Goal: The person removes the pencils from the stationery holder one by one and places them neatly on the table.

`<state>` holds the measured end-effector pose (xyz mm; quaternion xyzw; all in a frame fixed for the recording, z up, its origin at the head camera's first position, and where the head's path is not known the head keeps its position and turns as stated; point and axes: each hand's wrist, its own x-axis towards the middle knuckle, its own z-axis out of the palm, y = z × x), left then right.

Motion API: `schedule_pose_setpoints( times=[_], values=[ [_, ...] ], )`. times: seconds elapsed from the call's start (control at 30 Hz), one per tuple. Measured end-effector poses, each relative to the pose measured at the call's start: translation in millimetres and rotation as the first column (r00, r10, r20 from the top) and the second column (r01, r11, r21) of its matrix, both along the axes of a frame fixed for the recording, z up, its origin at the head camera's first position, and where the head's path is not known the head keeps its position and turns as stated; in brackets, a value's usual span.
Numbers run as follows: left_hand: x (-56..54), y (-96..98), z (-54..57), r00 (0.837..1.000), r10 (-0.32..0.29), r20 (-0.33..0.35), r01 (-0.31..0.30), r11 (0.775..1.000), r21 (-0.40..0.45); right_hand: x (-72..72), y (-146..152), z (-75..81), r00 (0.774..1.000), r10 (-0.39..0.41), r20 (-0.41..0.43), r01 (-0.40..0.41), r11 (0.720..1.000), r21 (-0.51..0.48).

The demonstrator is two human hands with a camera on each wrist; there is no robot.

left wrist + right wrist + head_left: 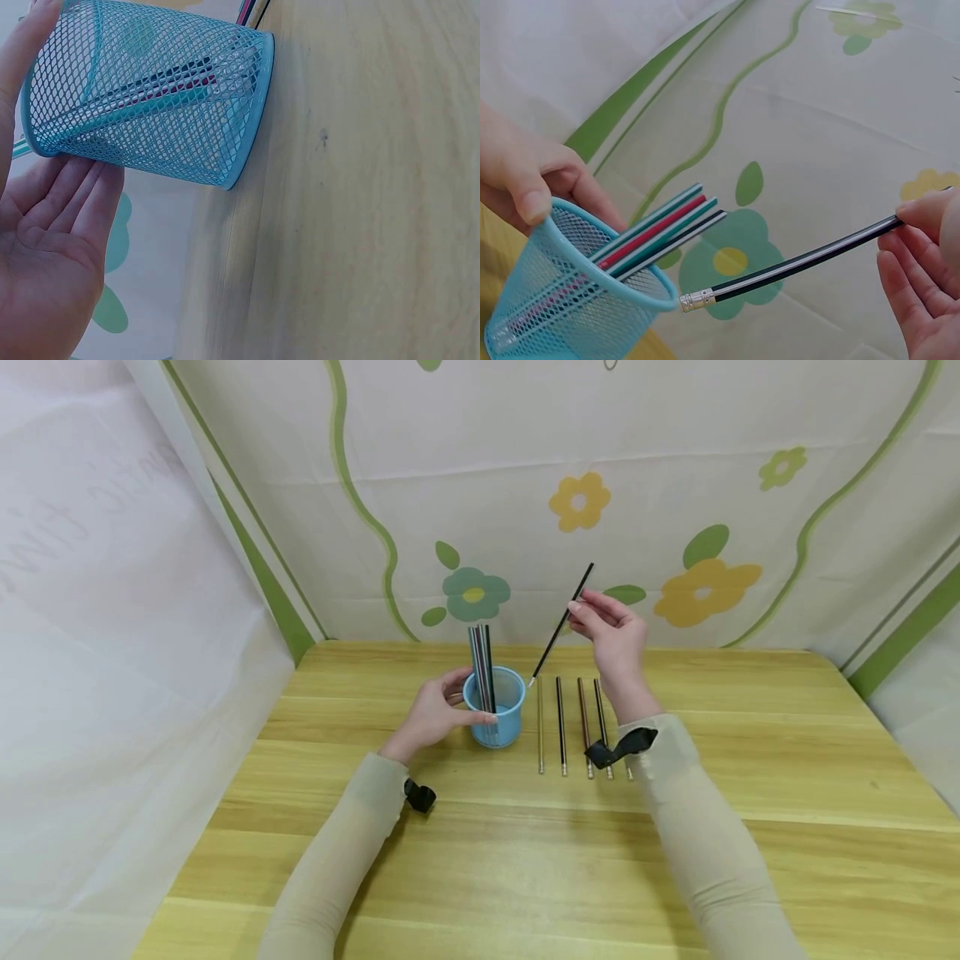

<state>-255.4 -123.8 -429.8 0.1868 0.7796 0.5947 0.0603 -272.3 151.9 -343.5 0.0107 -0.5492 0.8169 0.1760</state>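
The person's right grip [611, 627] is pinching a black pencil [554, 639] in the air, its silvery end pointing down near the rim of a blue mesh cup [508, 727]. The left grip [438, 714] is holding the cup, which is standing on the bench [480, 868] with several upright pencils [481, 652] leaning inside. Loose pencils [561, 727] are lying alongside.

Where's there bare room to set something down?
The table is bare between the left sleeve and right sleeve, nearer than the blue cup; another patch lies right of the right sleeve. It's crowded around the cup and pencil row.
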Motion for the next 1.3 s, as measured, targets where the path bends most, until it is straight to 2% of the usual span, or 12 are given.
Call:
schedule_pose_setpoints(
  times=[0.33,1.3],
  values=[
    [-0.5,-0.5,1.1,1.000,-0.002,0.020,0.002,1.000,0.009,4.0,27,-3.1,0.999,-0.025,0.031,0.025,1.000,0.015],
    [-2.0,-0.6,-3.0,1.000,0.001,-0.014,-0.001,1.000,0.001,11.1,86,-28.4,0.994,-0.085,0.067,0.080,0.993,0.082]
  ],
)
